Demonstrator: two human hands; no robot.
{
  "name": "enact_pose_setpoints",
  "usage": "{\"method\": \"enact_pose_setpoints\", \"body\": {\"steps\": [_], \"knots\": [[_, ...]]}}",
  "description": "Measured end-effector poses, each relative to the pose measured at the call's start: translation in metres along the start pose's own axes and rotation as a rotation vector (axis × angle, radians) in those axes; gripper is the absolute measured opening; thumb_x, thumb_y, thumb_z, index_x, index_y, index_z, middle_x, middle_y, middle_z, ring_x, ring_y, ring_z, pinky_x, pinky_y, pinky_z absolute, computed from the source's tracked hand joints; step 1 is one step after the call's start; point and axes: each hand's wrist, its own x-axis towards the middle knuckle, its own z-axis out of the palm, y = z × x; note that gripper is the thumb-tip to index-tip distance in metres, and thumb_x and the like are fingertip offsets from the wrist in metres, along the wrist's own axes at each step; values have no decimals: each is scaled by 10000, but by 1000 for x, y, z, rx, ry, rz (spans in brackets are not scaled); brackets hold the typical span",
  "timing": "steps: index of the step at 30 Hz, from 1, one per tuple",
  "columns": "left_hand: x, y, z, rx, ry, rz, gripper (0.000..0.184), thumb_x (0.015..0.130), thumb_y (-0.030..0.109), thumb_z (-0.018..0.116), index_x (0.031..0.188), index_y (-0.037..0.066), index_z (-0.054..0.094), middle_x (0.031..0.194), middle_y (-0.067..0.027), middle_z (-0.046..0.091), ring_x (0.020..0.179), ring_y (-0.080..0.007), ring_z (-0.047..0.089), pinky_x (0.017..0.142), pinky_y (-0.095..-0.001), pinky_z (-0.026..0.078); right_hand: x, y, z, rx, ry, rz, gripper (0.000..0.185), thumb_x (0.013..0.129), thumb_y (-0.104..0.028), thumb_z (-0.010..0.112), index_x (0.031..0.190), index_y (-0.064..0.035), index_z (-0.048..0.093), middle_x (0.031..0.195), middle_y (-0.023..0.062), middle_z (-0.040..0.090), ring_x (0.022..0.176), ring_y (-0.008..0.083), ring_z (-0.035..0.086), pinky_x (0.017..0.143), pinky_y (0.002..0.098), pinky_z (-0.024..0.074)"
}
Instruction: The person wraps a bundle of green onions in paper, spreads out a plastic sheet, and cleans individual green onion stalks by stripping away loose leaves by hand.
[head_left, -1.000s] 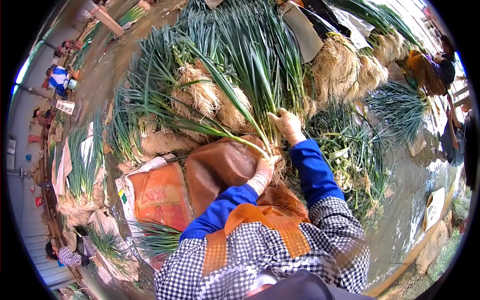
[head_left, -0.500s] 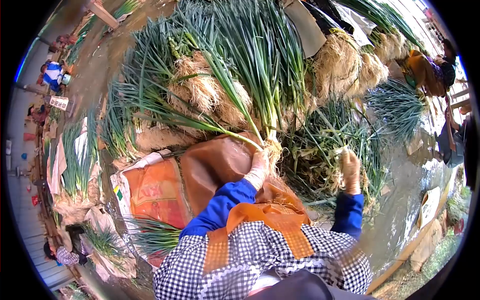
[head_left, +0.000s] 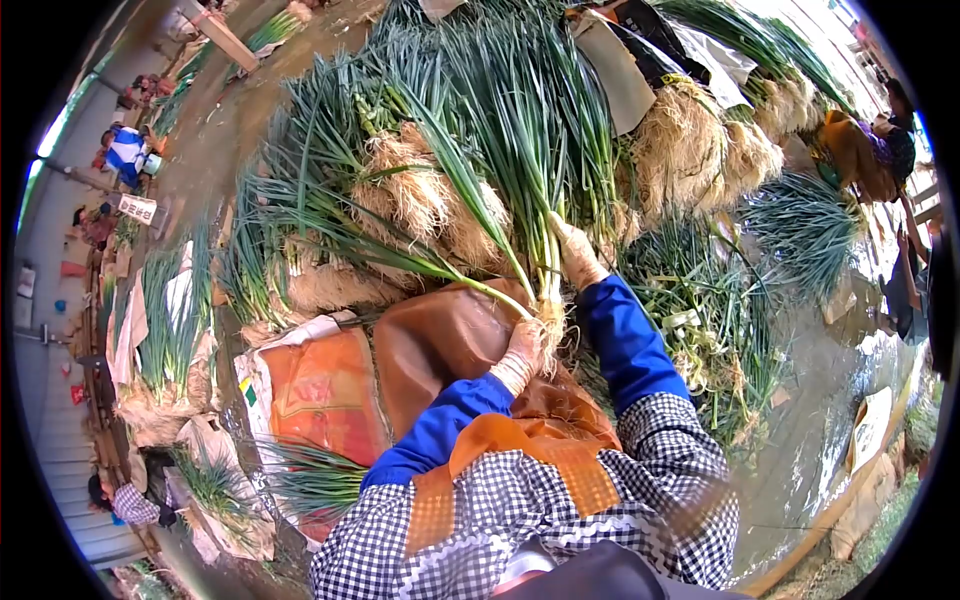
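A few long green onions (head_left: 547,255) with pale stalks and stringy roots stand over the brown apron (head_left: 435,335) on my lap. My left hand (head_left: 523,350) is wrapped round their root ends. My right hand (head_left: 578,252) is closed at the right side of the stalks, higher up, with its fingertips partly behind them. One stalk bends out to the left from my left hand. Behind my hands lies a big heap of green onions (head_left: 500,100), with tan root bundles (head_left: 410,195) facing me.
Loose leaves and trimmings (head_left: 700,320) are piled at my right. An orange sack (head_left: 325,390) lies at my left. More root bundles (head_left: 680,145) lie at the back right. A person (head_left: 870,150) sits at the far right; others are at the far left.
My right hand went out to the trimmings pile at the right, then came back to the stalks. My left hand has stayed round the root ends.
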Motion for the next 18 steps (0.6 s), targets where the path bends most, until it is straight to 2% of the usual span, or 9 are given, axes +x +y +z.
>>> {"method": "enact_pose_setpoints", "body": {"steps": [1, 3, 5, 6, 10, 13, 15, 16, 18], "knots": [[2, 12, 32, 90, -21, -19, 350, 902, 144, 384, 1208, 8, 489, 1165, -138, 540, 1080, -223, 512, 943, -318, 405, -8, 0, 17, 141, 141, -57, 357, 904, -406, 496, 892, -68, 608, 682, 20, 606, 536, 121, 556, 495, 242, 463], [1, 33, 71, 257, -69, -52, 374, 860, 145, 401, 1201, 25, 496, 1202, -146, 520, 1145, -244, 466, 997, -313, 347, 7, 40, 2, 300, 132, 95, 405, 918, -371, 470, 1083, -20, 587, 989, 42, 612, 889, 107, 529, 781, 277, 429], [12, -19, -56, 135, -220, 39, 305, 890, 132, 406, 1157, 29, 515, 1042, -132, 575, 1039, -239, 515, 949, -341, 387, -59, 16, 22, -77, -22, -201, 284, 941, -258, 420, 1022, -27, 564, 835, 15, 583, 783, 107, 515, 672, 284, 444], [8, -22, -50, 103, -65, 9, 281, 852, 140, 432, 1088, 40, 550, 1013, -118, 584, 1012, -230, 517, 939, -327, 382, -70, 35, 12, -486, -9, -421, 248, 941, -207, 417, 1029, -18, 552, 784, -5, 554, 728, 109, 518, 634, 271, 441], [12, -16, -40, 30, -39, -7, 283, 810, 136, 465, 1058, 54, 573, 981, -95, 591, 993, -217, 507, 934, -308, 369, -167, 12, -52, -150, 103, 312, 164, 905, -247, 530, 869, -127, 636, 566, -118, 405, 468, -3, 325, 405, 188, 246], [5, -7, -8, 617, -60, 153, 329, 856, 149, 429, 1151, 41, 529, 1151, -102, 536, 1102, -231, 470, 979, -314, 345, -191, -22, -131, -860, 498, 319, 305, 869, -353, 550, 840, -65, 644, 557, -66, 500, 471, 75, 443, 424, 227, 360], [7, -15, -40, 257, -181, 105, 368, 883, 155, 400, 1216, 31, 493, 1269, -116, 486, 1206, -247, 419, 1023, -325, 319, -188, -30, -161, -1710, 484, 230, 343, 840, -320, 598, 1036, -39, 606, 837, 114, 641, 758, 184, 621, 618, 328, 502], [9, -11, -25, 259, -173, 98, 368, 883, 155, 400, 1216, 31, 493, 1269, -116, 486, 1206, -247, 419, 1023, -325, 319, -169, -28, -140, -1553, 498, -76, 341, 833, -297, 609, 1054, -37, 598, 900, 129, 636, 818, 193, 615, 677, 325, 497], [5, 2, 5, 987, -62, 144, 397, 885, 157, 387, 1252, 29, 466, 1318, -121, 444, 1248, -255, 377, 1044, -336, 300, -146, -22, -78, -1117, 370, -440, 360, 835, -276, 613, 1096, -31, 576, 971, 147, 629, 902, 211, 603, 777, 321, 476]]}}
